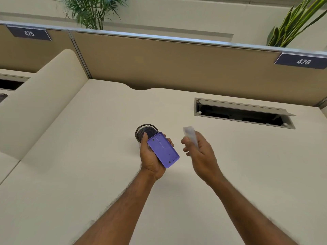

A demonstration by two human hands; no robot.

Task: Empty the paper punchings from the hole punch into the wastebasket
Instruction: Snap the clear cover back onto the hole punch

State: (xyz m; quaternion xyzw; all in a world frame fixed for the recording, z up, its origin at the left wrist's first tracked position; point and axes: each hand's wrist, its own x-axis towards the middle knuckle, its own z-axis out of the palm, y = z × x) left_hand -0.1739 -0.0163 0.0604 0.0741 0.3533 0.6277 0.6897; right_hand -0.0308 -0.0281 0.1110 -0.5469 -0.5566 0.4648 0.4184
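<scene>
Purple hole punch (163, 149) is lying cradled in the person's left hand (152, 156), its flat underside turned up toward the camera and its far end tilting over the near rim of the wastebasket (146, 132). The thumb is pressing along the punch's left edge while the fingers are curling around its right edge, so the left hand is clamped firmly on the punch. The wastebasket, a small round black mesh cup, is standing on the cream desk (88, 174), just beyond the left hand and partly hidden by the punch and thumb.

To the right of the wastebasket, at about the same height above the desk, the person's right hand (198, 149) is gripping a pale, translucent tray cover (190, 136), its fingers folded around the lower part while the upper end is sticking out above the knuckles. That piece is blurred, and whether it is holding any paper punchings cannot be told. The two hands are hanging near each other but are not touching, with a clear strip of desk showing between them.

Well beyond the wastebasket and to its right, an open cable hatch (244, 113) is gaping in the desk surface. Behind it, a tan partition (168, 64) is running across the scene, carrying number plates reading 475 (29, 33) and 476 (303, 61), with green plants (92, 11) rising above its top rail.
</scene>
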